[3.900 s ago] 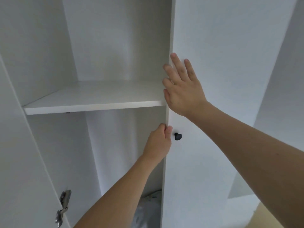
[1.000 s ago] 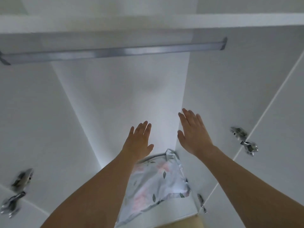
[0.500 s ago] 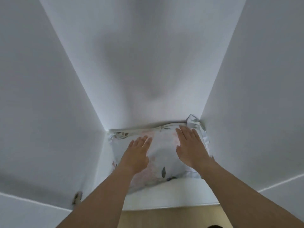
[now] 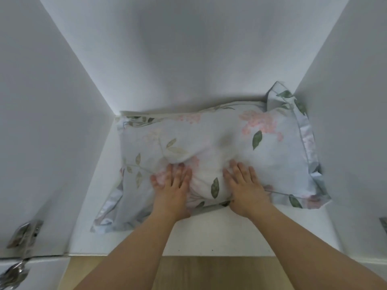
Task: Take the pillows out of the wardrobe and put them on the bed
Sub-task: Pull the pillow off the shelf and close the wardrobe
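Observation:
A pale blue pillow [image 4: 219,143] printed with pink flowers and green leaves lies flat on the white wardrobe floor [image 4: 209,231], pushed against the back panel, its right flap bent up against the right wall. My left hand [image 4: 171,189] and my right hand [image 4: 245,187] both rest palm down on the pillow's near middle, fingers spread and pressing into the fabric, which bunches up between them. Neither hand has closed around the pillow.
White wardrobe walls [image 4: 52,122] close in on the left, right and back. Metal door hinges [image 4: 23,235] show at the lower left, and another sits at the right edge. Wooden flooring [image 4: 209,273] lies in front of the wardrobe base.
My view has dropped from the hanging rail to the wardrobe floor. Both hands have come down onto the pillow and pressed into it.

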`<state>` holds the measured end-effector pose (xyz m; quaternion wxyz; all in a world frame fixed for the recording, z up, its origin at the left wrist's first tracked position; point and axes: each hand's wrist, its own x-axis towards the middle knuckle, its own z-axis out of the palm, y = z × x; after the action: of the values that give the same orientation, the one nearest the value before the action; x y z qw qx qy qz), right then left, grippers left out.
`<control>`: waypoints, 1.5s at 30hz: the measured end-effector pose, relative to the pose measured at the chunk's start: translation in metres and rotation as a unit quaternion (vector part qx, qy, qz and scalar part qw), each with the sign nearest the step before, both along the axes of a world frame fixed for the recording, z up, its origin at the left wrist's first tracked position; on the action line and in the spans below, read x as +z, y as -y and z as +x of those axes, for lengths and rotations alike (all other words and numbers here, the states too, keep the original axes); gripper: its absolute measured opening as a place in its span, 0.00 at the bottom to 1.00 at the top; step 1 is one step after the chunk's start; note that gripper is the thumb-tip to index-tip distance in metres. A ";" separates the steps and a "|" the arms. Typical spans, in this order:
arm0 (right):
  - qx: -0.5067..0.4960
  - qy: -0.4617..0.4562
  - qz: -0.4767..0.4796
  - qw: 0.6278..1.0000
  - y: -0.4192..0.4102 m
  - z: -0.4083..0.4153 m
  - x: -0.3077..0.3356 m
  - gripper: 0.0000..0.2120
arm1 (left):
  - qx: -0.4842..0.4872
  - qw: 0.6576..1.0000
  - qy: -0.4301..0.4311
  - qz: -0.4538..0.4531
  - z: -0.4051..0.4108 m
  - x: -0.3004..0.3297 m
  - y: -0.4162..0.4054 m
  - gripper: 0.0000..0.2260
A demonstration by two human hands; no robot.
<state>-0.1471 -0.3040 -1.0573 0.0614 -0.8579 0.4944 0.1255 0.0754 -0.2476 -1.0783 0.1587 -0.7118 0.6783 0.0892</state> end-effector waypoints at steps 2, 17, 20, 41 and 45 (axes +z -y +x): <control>0.021 -0.023 -0.009 0.999 0.012 0.002 -0.016 0.49 | 0.032 0.999 0.021 -0.002 0.001 -0.011 0.018 0.59; -0.008 0.072 -0.028 0.997 0.098 0.035 -0.075 0.34 | -0.022 0.999 -0.015 0.020 0.024 -0.052 0.102 0.45; -0.009 0.064 -0.043 0.997 0.106 0.041 -0.072 0.32 | -0.015 0.999 -0.035 0.015 0.028 -0.054 0.108 0.43; 0.079 -0.064 -0.017 0.995 0.024 0.113 0.387 0.09 | 0.129 0.981 -0.130 -0.060 0.078 0.369 0.005 0.11; 0.081 -0.032 -0.007 0.996 -0.008 0.107 0.550 0.11 | 0.175 0.966 -0.169 -0.089 0.068 0.541 -0.034 0.05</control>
<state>-0.0397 -0.2962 -0.5076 0.0292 -0.8910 0.4261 0.1541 0.1439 -0.2131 -0.5373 -0.0398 -0.8053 0.5654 0.1740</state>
